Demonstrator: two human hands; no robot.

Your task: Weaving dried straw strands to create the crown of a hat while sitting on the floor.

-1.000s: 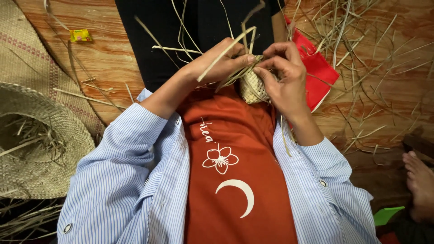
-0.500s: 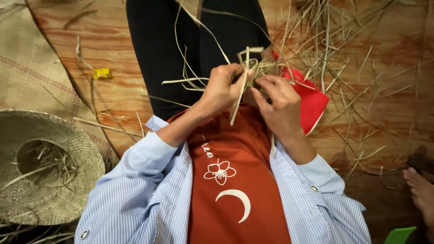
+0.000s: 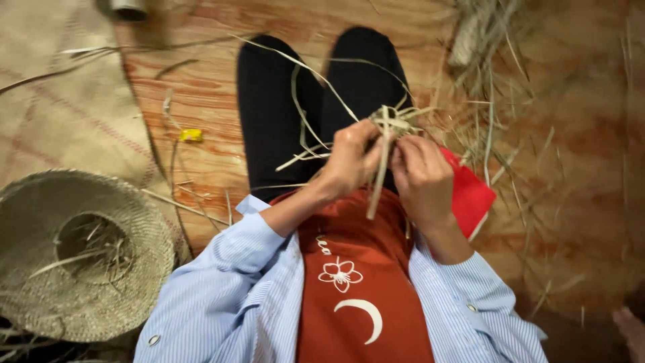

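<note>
Working just right of frame centre, over the lap: left hand [image 3: 349, 158] and right hand [image 3: 422, 178] both pinching the small woven straw piece [image 3: 393, 124], loose strands [image 3: 302, 121] trailing toward upper left. Better keeping strands taut and flat, tightening each crossing. Hiding the weave pattern behind the fingers; blurring the straw litter [image 3: 497, 54] at upper right.

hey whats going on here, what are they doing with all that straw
A person sits on a wooden floor, legs out, plaiting pale straw strips. The left hand and right hand pinch a small woven piece between them, with loose strips trailing over the lap. A woven straw hat lies upside down to the left, a red flat object sits by the right wrist, and loose straw litters the floor.
</note>
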